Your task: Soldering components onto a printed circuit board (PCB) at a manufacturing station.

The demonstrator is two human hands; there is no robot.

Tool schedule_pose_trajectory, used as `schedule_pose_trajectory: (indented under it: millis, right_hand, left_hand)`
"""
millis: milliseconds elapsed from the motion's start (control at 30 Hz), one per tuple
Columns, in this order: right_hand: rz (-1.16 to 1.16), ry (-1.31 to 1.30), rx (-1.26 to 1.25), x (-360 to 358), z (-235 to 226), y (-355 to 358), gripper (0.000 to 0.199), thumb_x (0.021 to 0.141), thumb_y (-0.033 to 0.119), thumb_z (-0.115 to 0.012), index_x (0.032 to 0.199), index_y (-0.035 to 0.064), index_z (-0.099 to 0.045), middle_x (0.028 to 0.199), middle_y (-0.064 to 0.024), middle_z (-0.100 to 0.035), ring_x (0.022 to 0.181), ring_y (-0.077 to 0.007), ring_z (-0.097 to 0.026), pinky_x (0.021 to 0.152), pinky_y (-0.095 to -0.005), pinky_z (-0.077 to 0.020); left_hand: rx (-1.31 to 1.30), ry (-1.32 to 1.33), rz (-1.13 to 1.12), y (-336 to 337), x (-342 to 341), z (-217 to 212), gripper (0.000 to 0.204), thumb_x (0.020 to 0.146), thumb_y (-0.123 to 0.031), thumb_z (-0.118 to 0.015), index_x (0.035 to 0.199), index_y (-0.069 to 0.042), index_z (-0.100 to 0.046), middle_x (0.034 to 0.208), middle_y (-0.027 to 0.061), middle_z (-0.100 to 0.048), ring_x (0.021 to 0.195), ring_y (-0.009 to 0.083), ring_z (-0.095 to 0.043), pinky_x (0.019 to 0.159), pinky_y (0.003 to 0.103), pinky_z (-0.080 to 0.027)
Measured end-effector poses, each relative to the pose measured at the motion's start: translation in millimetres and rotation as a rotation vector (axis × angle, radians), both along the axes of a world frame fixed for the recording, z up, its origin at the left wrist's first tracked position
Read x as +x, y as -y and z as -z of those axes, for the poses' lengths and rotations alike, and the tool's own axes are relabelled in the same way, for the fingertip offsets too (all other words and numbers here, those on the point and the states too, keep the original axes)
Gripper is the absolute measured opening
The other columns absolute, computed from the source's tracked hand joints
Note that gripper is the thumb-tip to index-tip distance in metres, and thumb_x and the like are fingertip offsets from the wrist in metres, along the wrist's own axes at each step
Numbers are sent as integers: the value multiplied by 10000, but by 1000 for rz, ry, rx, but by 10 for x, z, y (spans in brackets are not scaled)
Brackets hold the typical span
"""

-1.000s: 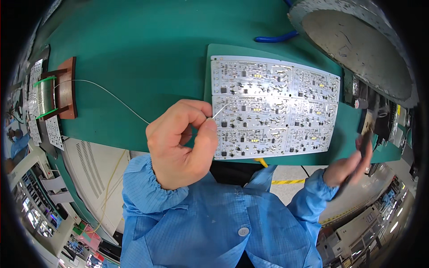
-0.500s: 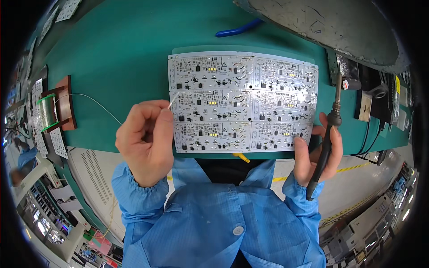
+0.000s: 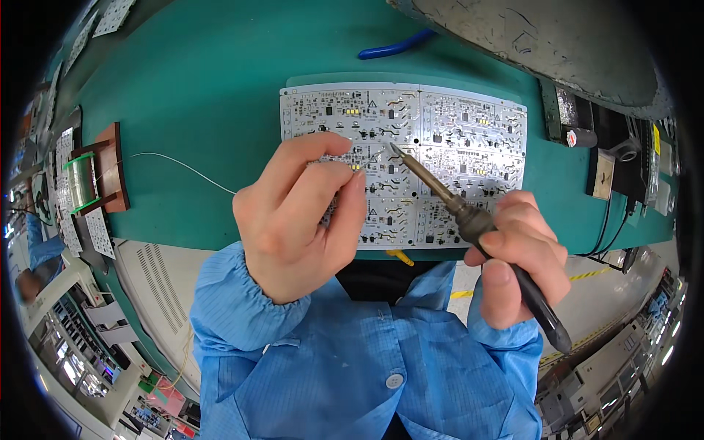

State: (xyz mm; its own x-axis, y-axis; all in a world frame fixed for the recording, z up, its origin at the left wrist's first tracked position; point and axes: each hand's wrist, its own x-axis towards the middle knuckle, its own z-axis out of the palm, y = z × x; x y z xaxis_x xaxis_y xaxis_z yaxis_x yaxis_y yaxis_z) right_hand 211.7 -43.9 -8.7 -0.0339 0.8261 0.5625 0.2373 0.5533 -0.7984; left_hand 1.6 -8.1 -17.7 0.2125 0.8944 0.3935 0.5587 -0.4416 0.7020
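My left hand [image 3: 297, 224] is closed in a pinch on a thin solder wire [image 3: 192, 170], above the left half of a white circuit board panel [image 3: 475, 121]. The wire's free end is hard to make out near the fingertips. In my right hand [image 3: 524, 257] is a soldering iron [image 3: 473, 221] with a black handle. Its metal tip points up and left over the panel's middle, close to my left fingertips; whether it touches the board I cannot tell. The panel lies flat and bears several repeated boards with small parts. My left hand hides part of it.
A solder spool [image 3: 82, 182] with green rims sits on a brown stand [image 3: 111, 170] at left. Blue-handled pliers [image 3: 396, 48] lie behind the panel on the green mat [image 3: 198, 81]. A large grey plate [image 3: 543, 37] overhangs the back right. Dark equipment [image 3: 632, 165] with cables stands at right.
My left hand has moved right, over the panel, drawing the wire along. My right hand has swung the soldering iron from pointing away at the right to tip-down over the panel's middle.
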Motion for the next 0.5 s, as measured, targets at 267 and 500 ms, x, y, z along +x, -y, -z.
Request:
schedule_pose_trajectory:
  millis: [267, 500]
  right_hand:
    - [26, 60, -204, -38, -49, 10, 232, 820, 231, -570, 837, 0, -584, 480, -47, -533, 456, -147, -487, 697, -397, -423]
    - [50, 30, -265, -44, -58, -10, 215, 801, 206, -566, 839, -3, -598, 477, -45, -538, 446, -134, -498, 722, -399, -426]
  left_hand:
    - [61, -51, -25, 15, 23, 62, 173, 612, 53, -706, 726, -33, -609, 851, 95, -601, 517, 172, -549, 430, 269, -414]
    - [51, -137, 13, 11, 9, 4, 140, 662, 87, -696, 754, 10, -623, 879, 109, -612, 513, 109, -517, 454, 221, -400]
